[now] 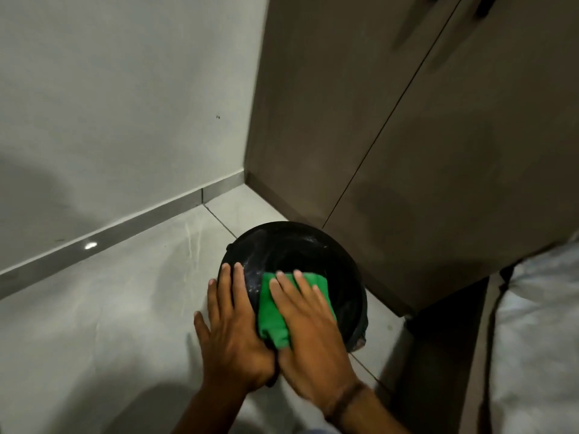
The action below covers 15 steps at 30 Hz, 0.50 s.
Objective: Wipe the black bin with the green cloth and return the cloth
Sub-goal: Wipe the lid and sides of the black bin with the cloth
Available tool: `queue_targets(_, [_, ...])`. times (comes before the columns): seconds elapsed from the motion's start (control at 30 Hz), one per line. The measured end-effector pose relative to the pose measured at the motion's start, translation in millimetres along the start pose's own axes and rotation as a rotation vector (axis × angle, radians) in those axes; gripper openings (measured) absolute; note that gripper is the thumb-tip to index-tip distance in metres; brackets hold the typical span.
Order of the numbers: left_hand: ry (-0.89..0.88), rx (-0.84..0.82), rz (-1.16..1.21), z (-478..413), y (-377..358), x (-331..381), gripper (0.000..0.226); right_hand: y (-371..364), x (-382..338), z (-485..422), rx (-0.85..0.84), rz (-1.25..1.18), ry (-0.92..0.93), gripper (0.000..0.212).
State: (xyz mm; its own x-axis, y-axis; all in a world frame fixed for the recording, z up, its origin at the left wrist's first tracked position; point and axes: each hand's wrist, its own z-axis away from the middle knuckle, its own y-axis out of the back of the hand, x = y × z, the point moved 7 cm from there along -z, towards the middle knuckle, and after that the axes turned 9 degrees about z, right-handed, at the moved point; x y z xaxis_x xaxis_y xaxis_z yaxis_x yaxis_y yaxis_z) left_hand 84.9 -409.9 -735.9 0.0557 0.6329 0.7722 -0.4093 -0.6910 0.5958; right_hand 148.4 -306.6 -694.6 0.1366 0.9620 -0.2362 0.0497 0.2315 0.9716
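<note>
A round black bin (300, 245) stands on the tiled floor beside a brown cupboard. White smears show on its dark top surface. A folded green cloth (272, 314) lies on the near side of the bin. My right hand (308, 327) lies flat on the cloth with fingers spread, pressing it against the bin. My left hand (233, 327) rests flat against the bin's left side, fingers extended. The near edge of the bin is hidden under both hands.
A brown cupboard (423, 136) with two doors rises to the right of the bin. A pale wall (119, 104) with a grey skirting strip runs on the left. Pale floor tiles (109, 324) spread to the left. White fabric (539, 339) shows at the right edge.
</note>
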Motion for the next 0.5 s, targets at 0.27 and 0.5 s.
queue_targets(0.27, [0.081, -0.064, 0.038, 0, 2, 3, 0.186, 43, 82, -135, 0.025, -0.02, -0.351, 0.041])
queue_targets(0.5, [0.138, -0.085, -0.019, -1, -1, -1, 0.19, 6, -14, -123, -0.019, 0.03, 0.231, 0.065])
